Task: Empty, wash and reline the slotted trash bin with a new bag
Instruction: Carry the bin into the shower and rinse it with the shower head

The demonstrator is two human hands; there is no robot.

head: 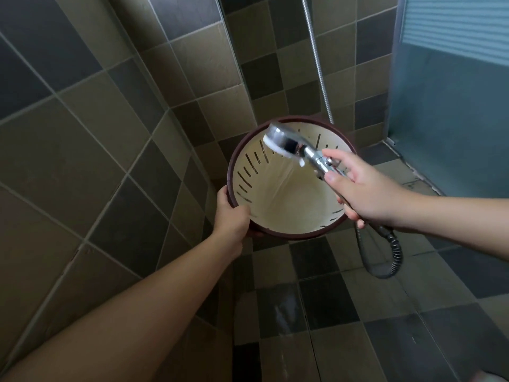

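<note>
The slotted trash bin (286,208) is round, cream inside with a dark brown rim and dark slots in its wall. It is held above the tiled floor with its mouth turned toward me and no bag in it. My left hand (231,216) grips its rim at the lower left. My right hand (363,194) grips the chrome handle of a shower head (283,140) over the bin's upper right. Water sprays from the head down into the bin.
The metal shower hose (385,257) loops below my right hand, and another length of it runs up the tiled wall (316,59). Tiled walls meet in a corner behind the bin. A frosted glass panel (451,86) stands at the right. The floor tiles (325,307) look wet.
</note>
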